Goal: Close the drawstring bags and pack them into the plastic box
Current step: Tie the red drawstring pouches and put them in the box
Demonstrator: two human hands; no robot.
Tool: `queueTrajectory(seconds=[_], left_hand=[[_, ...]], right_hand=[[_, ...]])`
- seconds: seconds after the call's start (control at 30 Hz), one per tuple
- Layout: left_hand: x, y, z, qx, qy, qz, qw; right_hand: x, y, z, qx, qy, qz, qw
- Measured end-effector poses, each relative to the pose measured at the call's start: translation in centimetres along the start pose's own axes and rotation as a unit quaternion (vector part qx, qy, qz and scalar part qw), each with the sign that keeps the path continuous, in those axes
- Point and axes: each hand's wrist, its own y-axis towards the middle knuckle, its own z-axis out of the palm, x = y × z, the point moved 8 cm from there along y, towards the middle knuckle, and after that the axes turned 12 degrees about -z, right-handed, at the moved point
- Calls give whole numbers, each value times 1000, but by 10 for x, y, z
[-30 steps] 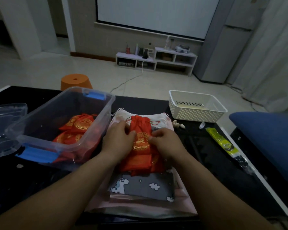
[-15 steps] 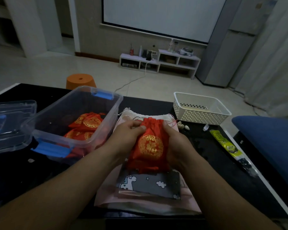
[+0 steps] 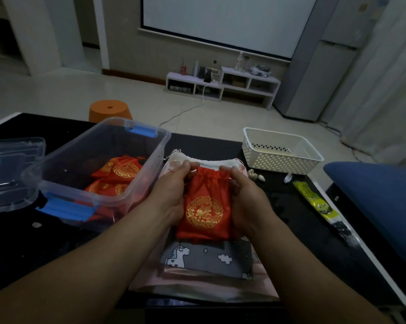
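Observation:
A red drawstring bag with a round gold emblem is held upright between both hands above a pile of flat bags. My left hand pinches its gathered top at the left corner. My right hand grips the top right corner and side. The clear plastic box with blue latches stands to the left, tilted, with red gold-printed bags inside it. Under the held bag lie a grey unicorn-print bag, a pink bag and a white drawstring bag.
The clear lid lies at the far left of the black table. A white perforated basket stands at the back right, with small shells and a yellow-green packet near it. A blue cushion borders the right edge.
Both hands lifted the red bag off the pile, turned its gold emblem towards me and moved up to its top corners; its mouth now looks gathered.

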Motion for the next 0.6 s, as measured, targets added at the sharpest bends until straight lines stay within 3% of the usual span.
queueTrajectory(seconds=[0.27, 0.5, 0.6], left_hand=[[6, 2, -5, -75, 154, 29, 985], [4, 8, -16, -90, 138, 28, 986], [-8, 7, -29, -146, 200, 88, 965]], right_hand=[[8, 12, -30, -95, 38, -26, 994], [2, 21, -46, -124, 51, -21, 991], [-4, 22, -50, -128, 33, -8, 991]])
